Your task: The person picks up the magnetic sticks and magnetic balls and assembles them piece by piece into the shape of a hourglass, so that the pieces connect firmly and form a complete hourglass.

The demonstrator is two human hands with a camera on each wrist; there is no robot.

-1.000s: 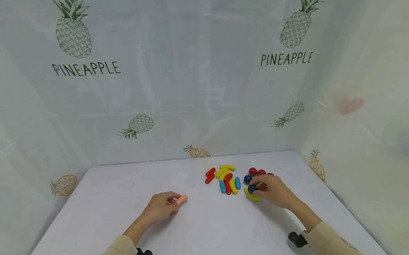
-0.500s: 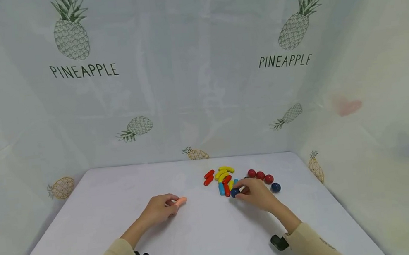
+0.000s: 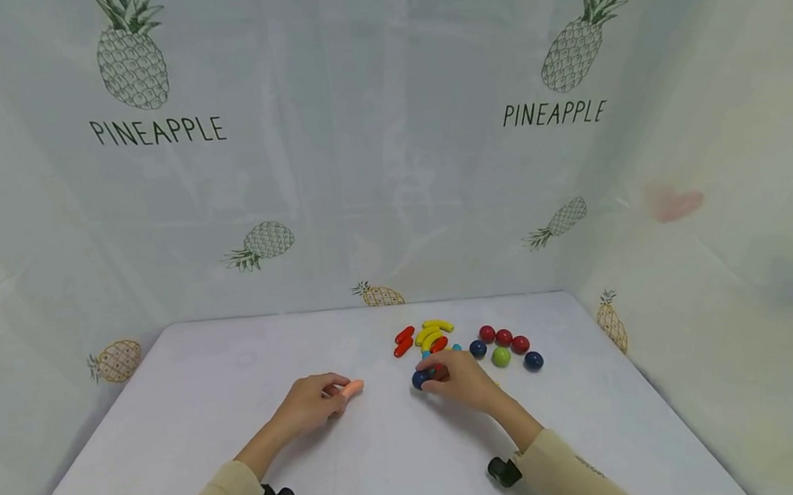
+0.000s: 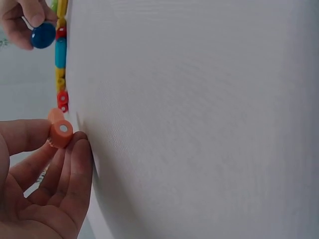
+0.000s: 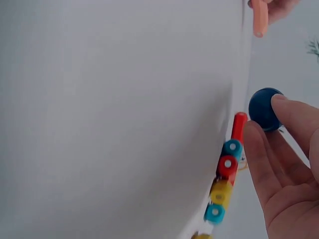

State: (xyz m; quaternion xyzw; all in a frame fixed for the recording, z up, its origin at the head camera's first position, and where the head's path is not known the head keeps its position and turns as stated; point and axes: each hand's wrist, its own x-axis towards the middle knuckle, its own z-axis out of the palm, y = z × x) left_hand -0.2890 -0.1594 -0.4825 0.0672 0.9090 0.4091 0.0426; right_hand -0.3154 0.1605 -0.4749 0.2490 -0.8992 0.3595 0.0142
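Treat the white table point(image 3: 362, 469), spread beneath all the fingers, as the base for low, unhurried moves. Steer gently with the right hand point(image 3: 464, 381) and brace with the left hand point(image 3: 309, 402). Hold the orange stick point(image 3: 355, 386), pinched by the left thumb and fingertips and poking past them, firmly enough not to twist. Go easy round the yellow bananas point(image 3: 439, 326), beyond the right fingertips, probably apt to scatter. Squeeze the dark blue ball point(image 5: 262, 108) only lightly, pinched above the table by the right thumb and fingertips, likely quick to slip. Reaching in from either side, backs up, fingers curved toward each other.
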